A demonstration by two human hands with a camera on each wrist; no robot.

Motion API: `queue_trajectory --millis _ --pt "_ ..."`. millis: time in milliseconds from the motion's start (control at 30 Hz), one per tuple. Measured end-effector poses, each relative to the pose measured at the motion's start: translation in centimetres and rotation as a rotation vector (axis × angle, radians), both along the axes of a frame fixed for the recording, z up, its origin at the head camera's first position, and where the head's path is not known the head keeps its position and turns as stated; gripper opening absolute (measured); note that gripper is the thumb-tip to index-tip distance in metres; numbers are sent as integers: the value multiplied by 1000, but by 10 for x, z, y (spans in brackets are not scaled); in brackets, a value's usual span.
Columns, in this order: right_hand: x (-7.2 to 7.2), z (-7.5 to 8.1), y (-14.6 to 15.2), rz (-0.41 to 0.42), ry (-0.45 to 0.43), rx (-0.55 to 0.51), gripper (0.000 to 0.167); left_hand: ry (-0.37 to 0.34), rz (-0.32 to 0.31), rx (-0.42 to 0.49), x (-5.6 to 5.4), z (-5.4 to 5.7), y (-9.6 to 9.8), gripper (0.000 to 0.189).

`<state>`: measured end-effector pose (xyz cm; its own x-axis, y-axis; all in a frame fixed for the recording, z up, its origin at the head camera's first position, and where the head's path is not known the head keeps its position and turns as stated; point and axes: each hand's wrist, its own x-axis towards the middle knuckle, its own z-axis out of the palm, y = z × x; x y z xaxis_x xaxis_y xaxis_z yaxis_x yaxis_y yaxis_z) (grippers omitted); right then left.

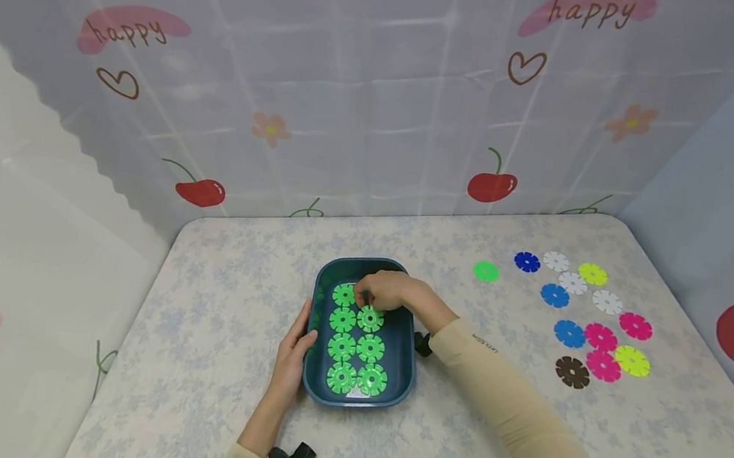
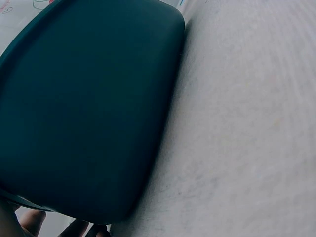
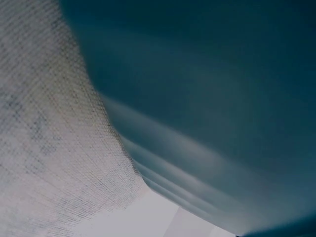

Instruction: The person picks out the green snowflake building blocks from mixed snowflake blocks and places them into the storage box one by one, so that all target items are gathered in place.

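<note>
A dark teal rectangular tray stands on the table, with green notched plastic discs laid in two columns on its floor. At its left side my left hand holds the tray, thumb at the rim and fingers along the outer wall. Over the far right part reaches my right hand, its fingers bent down among the discs. Its fingertips are partly hidden, and I cannot tell whether they pinch a disc. The tray's outer wall fills much of the left wrist view. In the right wrist view, its side looks blurred.
One green disc lies on the table right of the tray. Farther right are scattered discs: blue, white, pink, yellow and brown. A printed curtain hangs behind the table.
</note>
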<state>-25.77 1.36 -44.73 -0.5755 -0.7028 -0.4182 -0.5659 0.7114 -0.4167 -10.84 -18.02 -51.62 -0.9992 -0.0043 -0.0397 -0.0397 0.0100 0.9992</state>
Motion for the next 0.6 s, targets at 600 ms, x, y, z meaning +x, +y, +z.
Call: queue_trajectory --millis 600 --pt "2 -3 -3 -30 72 58 34 -1 0 -1 0 0 0 56"
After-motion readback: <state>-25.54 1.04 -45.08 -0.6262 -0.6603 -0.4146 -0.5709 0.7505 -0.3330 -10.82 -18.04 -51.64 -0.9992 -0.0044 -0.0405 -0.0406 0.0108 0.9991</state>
